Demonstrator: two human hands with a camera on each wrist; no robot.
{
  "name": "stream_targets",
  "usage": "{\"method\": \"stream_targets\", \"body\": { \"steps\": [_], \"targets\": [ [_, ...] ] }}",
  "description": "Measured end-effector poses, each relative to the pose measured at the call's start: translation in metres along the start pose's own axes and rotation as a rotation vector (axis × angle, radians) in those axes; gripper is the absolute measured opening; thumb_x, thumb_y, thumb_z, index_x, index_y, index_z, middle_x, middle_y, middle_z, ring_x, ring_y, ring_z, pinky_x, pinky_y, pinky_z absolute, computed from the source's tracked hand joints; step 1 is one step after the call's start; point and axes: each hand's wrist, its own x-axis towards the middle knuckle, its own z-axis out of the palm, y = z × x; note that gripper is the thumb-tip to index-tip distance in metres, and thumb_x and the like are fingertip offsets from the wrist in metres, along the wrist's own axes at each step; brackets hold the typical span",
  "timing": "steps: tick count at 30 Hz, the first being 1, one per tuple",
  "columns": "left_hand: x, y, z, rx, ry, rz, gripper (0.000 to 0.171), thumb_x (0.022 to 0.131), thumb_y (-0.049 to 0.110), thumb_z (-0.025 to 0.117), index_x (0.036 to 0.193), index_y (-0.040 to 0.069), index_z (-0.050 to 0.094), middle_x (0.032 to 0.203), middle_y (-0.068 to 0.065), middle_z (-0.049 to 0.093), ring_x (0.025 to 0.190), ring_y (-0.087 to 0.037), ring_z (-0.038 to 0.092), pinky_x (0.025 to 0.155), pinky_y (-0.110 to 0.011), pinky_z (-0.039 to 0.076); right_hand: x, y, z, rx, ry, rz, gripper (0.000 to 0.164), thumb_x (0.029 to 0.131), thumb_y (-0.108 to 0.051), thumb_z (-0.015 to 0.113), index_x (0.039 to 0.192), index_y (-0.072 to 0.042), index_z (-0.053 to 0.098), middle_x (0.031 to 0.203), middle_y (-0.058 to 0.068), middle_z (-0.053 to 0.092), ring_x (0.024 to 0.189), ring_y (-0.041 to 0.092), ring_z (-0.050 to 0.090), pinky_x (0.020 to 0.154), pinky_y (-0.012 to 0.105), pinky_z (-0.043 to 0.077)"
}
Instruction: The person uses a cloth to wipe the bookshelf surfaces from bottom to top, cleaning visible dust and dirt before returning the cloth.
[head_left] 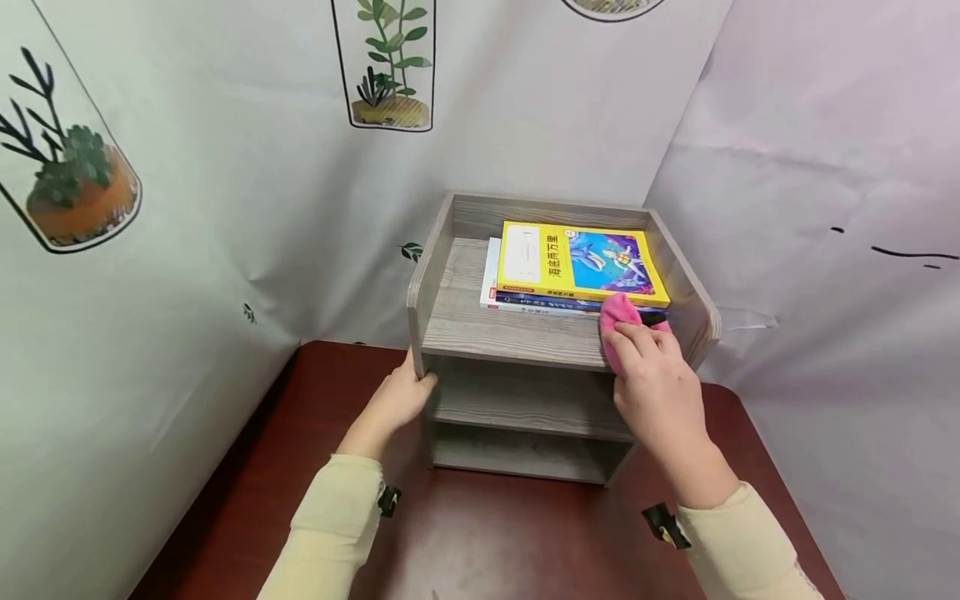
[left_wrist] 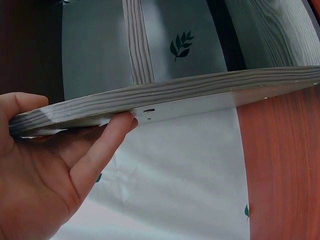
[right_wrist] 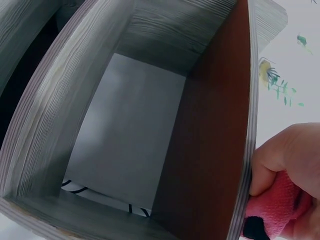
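Observation:
A small grey wood-grain shelf (head_left: 517, 343) stands on the table. My left hand (head_left: 401, 393) grips its left side panel, thumb on one side and fingers on the other, as the left wrist view shows with the panel (left_wrist: 190, 89). A pink cloth (head_left: 618, 321) is bunched in my right hand (head_left: 662, 392), at the right part of the top board's front edge. Part of the cloth (right_wrist: 280, 205) shows under the fingers in the right wrist view. Just behind it, a yellow book (head_left: 555, 258) tops a stack with a blue book (head_left: 547, 303) and a white book (head_left: 491, 275).
The dark red table (head_left: 480, 542) extends in front of the shelf and to both sides. White sheeting (head_left: 555, 125) printed with plants hangs behind and around it. Below the top board are open compartments (head_left: 532, 400). Raised side panels and a back rail border the top.

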Motion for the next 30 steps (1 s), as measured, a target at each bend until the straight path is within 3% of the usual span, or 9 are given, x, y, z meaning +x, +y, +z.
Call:
{"method": "stream_targets", "body": {
  "steps": [6,13,25,30],
  "targets": [
    [0.002,-0.001,0.000,-0.010,0.012,-0.003,0.068,0.092,0.024,0.044,0.149,0.021,0.007,0.125,-0.023,0.054,0.083,-0.032,0.057,0.067,-0.046,0.042,0.001,-0.001,0.004,0.001,0.019,-0.004,0.047,0.062,0.004,0.072,0.109,0.002,0.064,0.111,0.018,0.061,0.093,0.037,0.052,0.074,0.053,0.048],
    [0.001,-0.005,0.003,-0.008,0.006,-0.005,0.065,0.093,0.024,0.044,0.149,0.019,0.010,0.129,-0.023,0.050,0.102,-0.036,0.056,0.078,-0.051,0.042,-0.001,-0.005,0.002,0.005,-0.010,0.016,0.051,0.061,0.003,0.075,0.111,0.001,0.064,0.113,0.018,0.061,0.096,0.037,0.051,0.074,0.053,0.048],
    [0.001,-0.003,0.000,-0.011,0.015,-0.007,0.065,0.093,0.024,0.044,0.149,0.019,0.011,0.130,-0.022,0.050,0.109,-0.039,0.053,0.083,-0.053,0.041,0.003,-0.012,0.006,0.020,0.020,-0.001,0.052,0.059,0.003,0.075,0.110,0.002,0.064,0.112,0.018,0.061,0.095,0.038,0.052,0.088,0.052,0.042],
    [0.000,-0.003,0.003,-0.020,0.015,0.000,0.064,0.093,0.024,0.044,0.149,0.018,0.012,0.130,-0.022,0.049,0.111,-0.040,0.052,0.085,-0.054,0.040,0.004,-0.017,0.007,0.013,0.006,0.002,0.054,0.058,0.002,0.075,0.110,0.002,0.064,0.113,0.018,0.061,0.096,0.038,0.052,0.087,0.051,0.043]
  ]
}}
